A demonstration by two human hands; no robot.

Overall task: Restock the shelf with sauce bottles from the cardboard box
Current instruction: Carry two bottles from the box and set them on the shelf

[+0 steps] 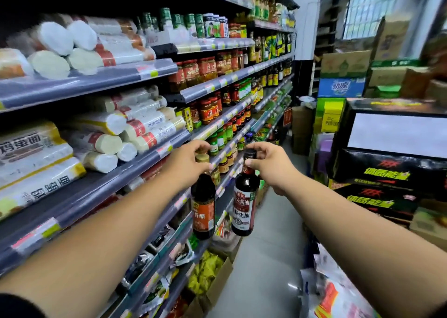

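Two bare forearms are stretched forward and slightly upward from the lower corners of the view, converging toward the middle of the aisle beside a long shelf [135, 170]. The left hand [187, 163] is curled around the neck of a dark bottle with a gold cap and an orange-red label [203, 206], the fingers [200, 146] being closed over the cap from above so that the bottle hangs nearly upright below the hand. The right hand [271, 163] is clamped in the same way on the top of a second dark bottle with a black cap and a dark red and white label [244, 206], the thumb and fingertips being pinched around the cap and neck, and this bottle is tilted slightly, its base toward the left. Both bottles are held in the air just beside each other, close to the shelf front but not yet set on it, level with the rows of small jars [223, 163]. Rolled packs of noodles [145, 129] are stacked on the shelves at left, and more jars and bottles are lined up further along. Stacked cartons [377, 170] are seen on the right side of the aisle, and an open cardboard box [217, 284] with yellow-green packets is seen on the floor below the bottles.
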